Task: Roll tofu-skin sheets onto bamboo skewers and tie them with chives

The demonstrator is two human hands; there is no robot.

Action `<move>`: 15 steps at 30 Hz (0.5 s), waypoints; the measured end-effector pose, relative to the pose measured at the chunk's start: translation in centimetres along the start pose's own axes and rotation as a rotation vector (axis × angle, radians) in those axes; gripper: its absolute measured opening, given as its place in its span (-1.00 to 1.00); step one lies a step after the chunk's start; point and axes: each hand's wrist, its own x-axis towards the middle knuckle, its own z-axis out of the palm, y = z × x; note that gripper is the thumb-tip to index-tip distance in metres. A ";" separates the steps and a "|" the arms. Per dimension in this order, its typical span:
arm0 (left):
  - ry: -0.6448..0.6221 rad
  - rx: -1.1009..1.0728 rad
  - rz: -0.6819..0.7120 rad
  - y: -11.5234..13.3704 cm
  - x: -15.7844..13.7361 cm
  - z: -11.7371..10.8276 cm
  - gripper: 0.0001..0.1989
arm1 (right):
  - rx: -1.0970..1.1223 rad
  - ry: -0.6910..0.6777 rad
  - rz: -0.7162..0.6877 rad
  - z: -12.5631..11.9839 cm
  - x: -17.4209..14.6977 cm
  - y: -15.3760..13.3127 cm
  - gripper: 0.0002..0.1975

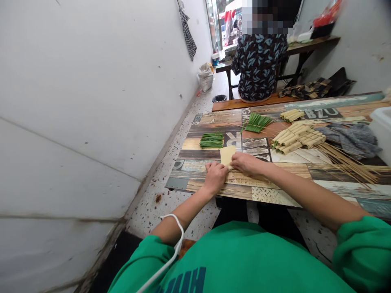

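Observation:
A pale yellow tofu skin sheet (227,154) lies flat on the table, its near edge curled into a roll under my fingers. My left hand (215,176) is closed on the left end of that rolled edge. At the right end, the bent fingers of my right hand (244,162) pinch the same roll. What is inside the roll is hidden. Just beyond the sheet sits a bundle of cut green chives (211,140). A second chive bundle (257,122) lies farther back. To the right are stacked finished tofu skin rolls (295,137), some showing green at their ends.
Thin wooden skewers (351,162) fan out on the right of the patterned table (195,175). A grey cloth (350,138) and a white plastic container (381,130) stand beyond them. A person in a patterned shirt (259,67) sits on the bench ahead. A white wall (91,101) runs along the left.

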 end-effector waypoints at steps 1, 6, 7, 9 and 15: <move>-0.020 0.001 -0.005 -0.2 0.2 -0.1 -0.76 | -0.034 0.045 0.016 0.1 -0.3 -0.3 -0.70; -0.077 0.009 0.005 -0.8 1.0 -0.9 -0.76 | -0.139 0.125 -0.031 0.6 -1.2 -1.0 -0.76; -0.064 0.017 0.001 -0.7 0.9 -0.9 -0.78 | -0.146 0.112 -0.024 0.6 -1.1 -0.9 -0.75; -0.009 0.023 -0.015 -0.5 0.7 -0.8 -0.82 | -0.150 0.068 -0.003 0.4 -0.5 -0.6 -0.73; 0.053 -0.033 -0.046 -0.5 0.5 0.3 -0.84 | -0.127 -0.069 -0.013 -0.5 0.9 -0.1 -0.71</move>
